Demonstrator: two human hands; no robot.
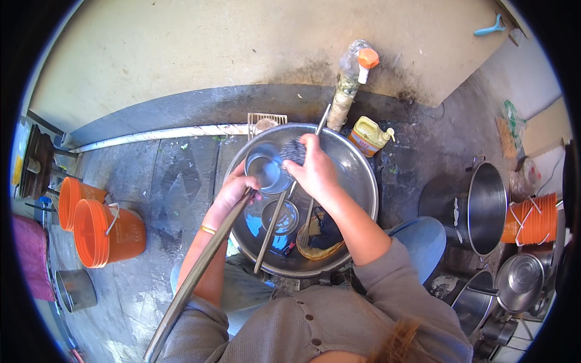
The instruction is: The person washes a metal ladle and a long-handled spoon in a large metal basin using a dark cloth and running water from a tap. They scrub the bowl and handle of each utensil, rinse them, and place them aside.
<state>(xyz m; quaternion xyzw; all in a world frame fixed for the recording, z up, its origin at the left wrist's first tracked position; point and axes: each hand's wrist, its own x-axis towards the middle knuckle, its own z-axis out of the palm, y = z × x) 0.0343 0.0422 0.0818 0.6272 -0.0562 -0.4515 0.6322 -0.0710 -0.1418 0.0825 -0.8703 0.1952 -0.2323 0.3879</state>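
Observation:
My left hand [239,187] grips a metal ladle [268,168] where its round bowl meets the long handle, which runs down past my left forearm. In my right hand [314,165] is a steel wool scourer [293,152], held at the right rim of the ladle's bowl. Both are above a wide stainless steel basin [373,195]. A smaller round metal ladle bowl [280,217] lies in the basin, with water around it. Several metal handles cross the basin, one reaching over its far rim. A round woven-edged utensil [317,254] rests at the basin's lower right.
Orange buckets [111,236] stand at the left, near a metal pot [76,290]. Beyond the basin are a wire rack [267,122], a tap [366,63] on a wrapped pipe and a yellow jug [368,136]. Large metal pots [488,208] and stacked orange buckets [535,220] occupy the right.

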